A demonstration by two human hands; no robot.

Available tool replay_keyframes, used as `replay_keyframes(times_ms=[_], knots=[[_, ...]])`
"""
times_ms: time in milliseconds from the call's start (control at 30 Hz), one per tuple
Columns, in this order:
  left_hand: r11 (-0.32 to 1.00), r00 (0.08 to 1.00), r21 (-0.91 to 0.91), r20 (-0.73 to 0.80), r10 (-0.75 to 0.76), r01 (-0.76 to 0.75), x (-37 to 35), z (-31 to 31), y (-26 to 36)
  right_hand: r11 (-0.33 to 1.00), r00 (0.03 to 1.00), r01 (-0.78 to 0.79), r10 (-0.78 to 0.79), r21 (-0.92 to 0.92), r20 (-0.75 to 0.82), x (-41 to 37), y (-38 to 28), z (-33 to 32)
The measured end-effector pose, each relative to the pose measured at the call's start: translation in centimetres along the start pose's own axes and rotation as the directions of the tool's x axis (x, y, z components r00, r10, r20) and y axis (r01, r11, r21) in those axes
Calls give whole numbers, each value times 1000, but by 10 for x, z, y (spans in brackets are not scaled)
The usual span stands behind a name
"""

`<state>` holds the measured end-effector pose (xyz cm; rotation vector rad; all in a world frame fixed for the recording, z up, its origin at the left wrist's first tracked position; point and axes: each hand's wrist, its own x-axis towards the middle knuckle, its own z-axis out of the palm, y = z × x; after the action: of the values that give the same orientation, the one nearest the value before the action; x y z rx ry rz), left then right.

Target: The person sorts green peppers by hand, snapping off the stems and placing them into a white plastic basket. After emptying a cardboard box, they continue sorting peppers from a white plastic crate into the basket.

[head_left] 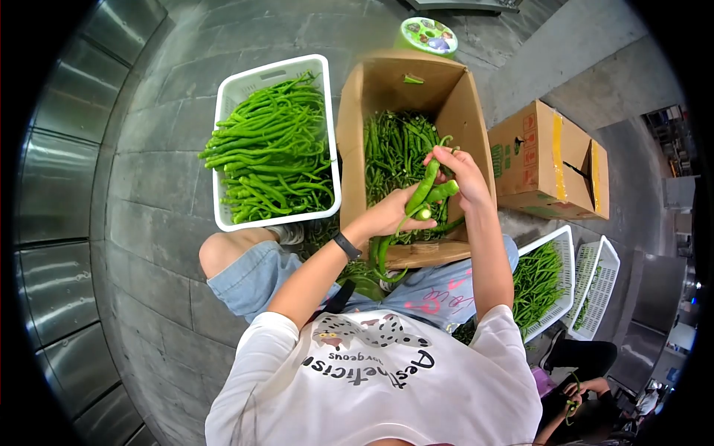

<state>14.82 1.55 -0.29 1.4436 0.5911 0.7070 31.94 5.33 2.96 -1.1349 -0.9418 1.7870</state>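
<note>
My left hand (388,215), with a dark band at the wrist, is closed around several long green chili peppers (425,187). One of them curves down below the fingers. My right hand (465,175) is closed too, its thumb and fingers pinching the upper end of a green pepper beside the left hand. Both hands are above an open cardboard box (478,111) with many green peppers lying inside it. Left of the box, a white plastic crate (335,160) holds a heap of long green peppers lying mostly side by side.
A taped cardboard box (547,160) stands to the right. Below it are a white crate (567,286) of peppers and another white basket (606,275). A green round stool (429,37) is at the back. Another person's hands (587,388) hold a pepper at lower right.
</note>
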Motion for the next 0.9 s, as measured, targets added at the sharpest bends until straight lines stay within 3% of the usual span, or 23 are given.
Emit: replay_keyframes(times_ms=[100, 200, 233, 267, 333, 367, 400, 433, 467, 500, 533, 600, 633, 667, 700, 733, 800, 833, 900], knots=[[998, 999, 45, 30, -38, 37, 0, 0, -5, 988, 996, -88, 86, 124, 15, 1, 5, -1], [1000, 1000, 31, -8, 6, -5, -1, 0, -14, 904, 988, -137, 93, 405, 126, 3, 5, -6], [999, 999, 19, -35, 38, -38, -1, 1, -16, 937, 997, -73, 60, 343, 49, -3, -6, -2], [997, 999, -55, -26, -48, 46, -2, -1, -17, 914, 991, -26, -28, 406, 128, 2, -6, -8], [957, 976, -195, 9, -216, 213, -5, -7, -9, 963, 994, 77, -55, 257, -91, 4, -11, -13], [954, 985, -266, -59, -161, 140, -6, -6, -12, 981, 981, 114, -86, 157, -177, 7, -6, -17], [952, 988, -296, -102, -118, 84, -7, -11, -12, 990, 971, 76, -100, -117, -218, 15, 6, -35], [951, 968, -304, -220, -121, 50, -10, -20, -11, 750, 960, 117, -254, -651, -120, 21, 29, -47], [948, 940, -319, -320, -121, 14, -8, -24, -12, 244, 939, 128, -342, -961, 38, 16, 46, -55], [954, 917, -301, -379, -125, 6, -9, -29, -10, 58, 952, -44, -301, -997, -60, 5, 50, -40], [966, 890, -256, -435, -136, 23, -9, -32, -8, 36, 941, -19, -338, -999, -29, 0, 52, -33], [971, 873, -239, -468, -138, 25, -10, -38, -11, 237, 931, 105, -364, -966, 12, -11, 40, -10], [987, 865, -158, -495, -86, 8, -9, -37, -18, 298, 864, 226, -501, -927, 49, -20, 28, 14], [997, 856, -76, -516, -34, -6, -9, -35, -30, 398, 866, 274, -499, -876, 44, -27, 13, 37], [1000, 846, 10, -532, 22, -20, -8, -33, -34, 343, 814, 418, -553, -841, 179, -29, 11, 51], [959, 879, -184, -465, 108, -215, -9, -27, -36, 280, 739, 554, -599, -784, 308, -30, 11, 58], [984, 890, 110, -421, 175, -141, -11, -28, -40, 26, 644, 633, -573, -774, 507, -26, 14, 62], [985, 918, -50, -374, 134, -164, -14, -23, -28, 12, 593, 659, -624, -752, 509, -22, 15, 63], [993, 906, -120, -419, -60, 10, -13, -18, -36, 284, 631, 608, -739, -741, 235, -30, 13, 61]])
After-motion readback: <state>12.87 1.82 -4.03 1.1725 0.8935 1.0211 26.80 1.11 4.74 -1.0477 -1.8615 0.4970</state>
